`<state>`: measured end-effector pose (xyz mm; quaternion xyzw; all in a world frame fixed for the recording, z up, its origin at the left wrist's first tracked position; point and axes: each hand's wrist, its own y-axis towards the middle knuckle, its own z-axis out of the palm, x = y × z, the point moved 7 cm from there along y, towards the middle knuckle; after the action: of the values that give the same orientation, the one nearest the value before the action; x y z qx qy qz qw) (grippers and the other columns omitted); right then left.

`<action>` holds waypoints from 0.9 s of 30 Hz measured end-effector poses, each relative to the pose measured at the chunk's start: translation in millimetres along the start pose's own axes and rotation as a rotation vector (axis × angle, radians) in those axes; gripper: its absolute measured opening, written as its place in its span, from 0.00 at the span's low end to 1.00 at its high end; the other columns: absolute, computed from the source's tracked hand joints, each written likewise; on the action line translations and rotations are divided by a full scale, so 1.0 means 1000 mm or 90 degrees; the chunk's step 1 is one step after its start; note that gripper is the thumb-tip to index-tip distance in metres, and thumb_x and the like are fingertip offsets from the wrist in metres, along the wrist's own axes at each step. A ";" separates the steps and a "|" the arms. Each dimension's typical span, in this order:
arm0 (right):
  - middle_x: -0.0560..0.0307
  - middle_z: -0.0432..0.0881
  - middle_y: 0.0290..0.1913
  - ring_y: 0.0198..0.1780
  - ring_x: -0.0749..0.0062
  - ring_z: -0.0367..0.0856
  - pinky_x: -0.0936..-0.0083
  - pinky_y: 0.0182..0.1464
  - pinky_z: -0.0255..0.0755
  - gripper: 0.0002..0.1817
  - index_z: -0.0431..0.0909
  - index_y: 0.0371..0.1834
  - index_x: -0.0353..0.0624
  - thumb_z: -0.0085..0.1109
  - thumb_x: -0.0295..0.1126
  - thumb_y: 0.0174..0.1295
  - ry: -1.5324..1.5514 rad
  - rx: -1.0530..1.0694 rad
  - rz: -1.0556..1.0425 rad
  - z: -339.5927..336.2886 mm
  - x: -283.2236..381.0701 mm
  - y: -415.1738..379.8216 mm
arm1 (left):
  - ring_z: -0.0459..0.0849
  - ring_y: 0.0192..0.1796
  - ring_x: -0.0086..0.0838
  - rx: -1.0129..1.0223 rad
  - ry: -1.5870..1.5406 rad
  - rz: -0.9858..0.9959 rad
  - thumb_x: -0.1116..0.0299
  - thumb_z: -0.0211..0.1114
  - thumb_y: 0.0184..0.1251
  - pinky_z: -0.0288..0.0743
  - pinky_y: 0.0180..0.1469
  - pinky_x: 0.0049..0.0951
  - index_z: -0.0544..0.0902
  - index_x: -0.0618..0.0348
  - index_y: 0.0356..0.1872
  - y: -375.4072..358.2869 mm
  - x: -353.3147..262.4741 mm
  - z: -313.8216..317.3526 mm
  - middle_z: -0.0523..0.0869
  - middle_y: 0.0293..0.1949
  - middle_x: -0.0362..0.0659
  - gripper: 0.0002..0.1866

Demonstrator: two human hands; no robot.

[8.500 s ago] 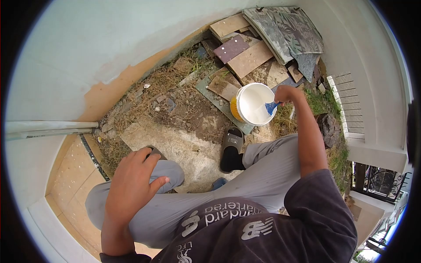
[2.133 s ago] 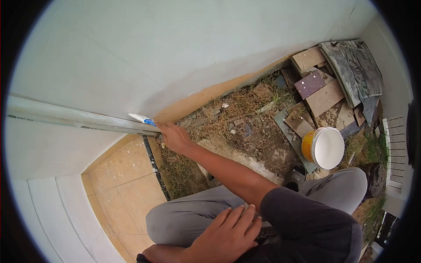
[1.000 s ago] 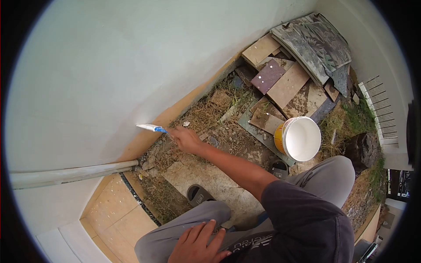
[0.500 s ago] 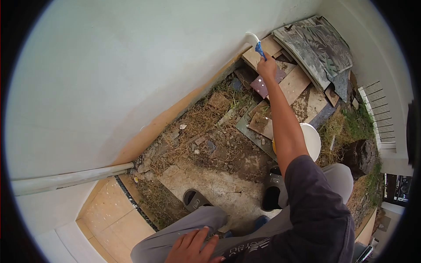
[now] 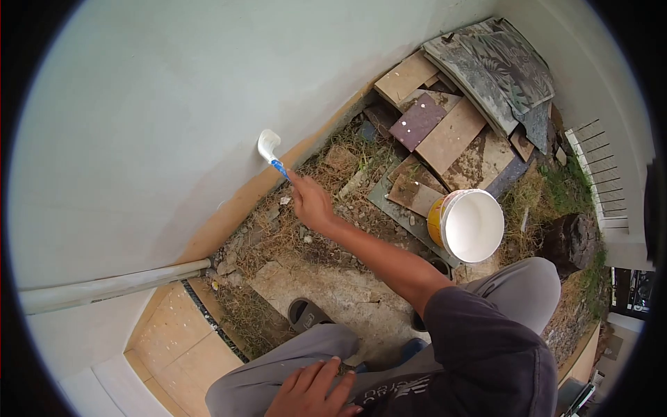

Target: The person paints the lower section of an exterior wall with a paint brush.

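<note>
Drips worry me most: my right hand is closed round the blue handle of the brush, whose white-loaded bristles touch the wall just above the unpainted tan strip. Pressed too hard, I judge, paint could run down onto that strip and the rubble below. My left hand rests open on my knee, holding nothing. The paint bucket sits well to the right, nearly full of white.

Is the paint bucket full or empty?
Full or nearly: white paint fills the bucket almost to its rim; depth cannot be told.
</note>
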<state>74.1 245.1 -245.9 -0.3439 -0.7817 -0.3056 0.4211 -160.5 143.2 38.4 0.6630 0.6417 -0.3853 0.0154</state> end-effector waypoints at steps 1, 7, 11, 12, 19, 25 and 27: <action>0.47 0.74 0.34 0.34 0.51 0.77 0.56 0.37 0.72 0.26 0.72 0.69 0.43 0.51 0.22 0.66 0.012 0.075 -0.030 0.015 0.014 -0.013 | 0.71 0.64 0.49 0.003 0.000 -0.003 0.59 0.69 0.61 0.67 0.63 0.45 0.75 0.62 0.61 0.001 -0.001 0.001 0.74 0.60 0.55 0.29; 0.44 0.78 0.40 0.40 0.45 0.81 0.52 0.41 0.75 0.26 0.74 0.68 0.48 0.53 0.24 0.64 -0.053 0.350 -0.136 0.069 0.066 -0.048 | 0.71 0.63 0.49 -0.022 0.015 -0.009 0.60 0.69 0.61 0.68 0.62 0.44 0.75 0.64 0.58 0.003 -0.010 -0.008 0.74 0.59 0.55 0.27; 0.42 0.82 0.46 0.45 0.44 0.83 0.52 0.46 0.77 0.25 0.75 0.66 0.46 0.51 0.25 0.64 -0.023 0.397 -0.150 0.058 0.065 -0.064 | 0.70 0.63 0.49 -0.058 0.004 0.044 0.62 0.69 0.60 0.68 0.62 0.44 0.76 0.64 0.55 -0.007 -0.023 -0.010 0.74 0.58 0.54 0.24; 0.41 0.83 0.45 0.45 0.44 0.83 0.52 0.47 0.77 0.23 0.76 0.64 0.45 0.50 0.25 0.64 -0.028 0.414 -0.143 0.041 0.065 -0.062 | 0.70 0.63 0.49 -0.066 -0.009 0.055 0.62 0.69 0.60 0.67 0.62 0.45 0.76 0.64 0.53 -0.010 -0.026 -0.009 0.74 0.58 0.54 0.24; 0.46 0.87 0.43 0.38 0.69 0.82 0.69 0.46 0.75 0.19 0.79 0.60 0.37 0.53 0.27 0.67 -0.138 0.486 -0.036 -0.185 0.063 -0.030 | 0.76 0.56 0.39 -0.087 0.128 0.136 0.54 0.68 0.61 0.69 0.58 0.35 0.77 0.64 0.51 -0.028 -0.032 0.016 0.77 0.54 0.51 0.26; 0.61 0.79 0.25 0.29 0.81 0.75 0.76 0.35 0.70 0.18 0.83 0.54 0.33 0.55 0.26 0.62 -0.273 0.389 0.183 -0.385 0.064 -0.074 | 0.74 0.53 0.37 -0.061 0.173 0.071 0.56 0.69 0.61 0.67 0.55 0.34 0.78 0.61 0.44 -0.029 -0.015 0.034 0.77 0.47 0.47 0.20; 0.61 0.79 0.25 0.28 0.80 0.75 0.76 0.34 0.70 0.18 0.83 0.53 0.33 0.55 0.26 0.62 -0.320 0.345 0.240 -0.435 0.046 -0.092 | 0.74 0.53 0.38 -0.022 0.135 0.065 0.56 0.69 0.61 0.67 0.56 0.35 0.78 0.61 0.44 -0.024 -0.013 0.045 0.77 0.47 0.47 0.20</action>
<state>177.2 -128.7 -23.3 -0.4216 -0.8357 0.0874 0.3408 -201.6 113.2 25.6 0.7316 0.6117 -0.3003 -0.0217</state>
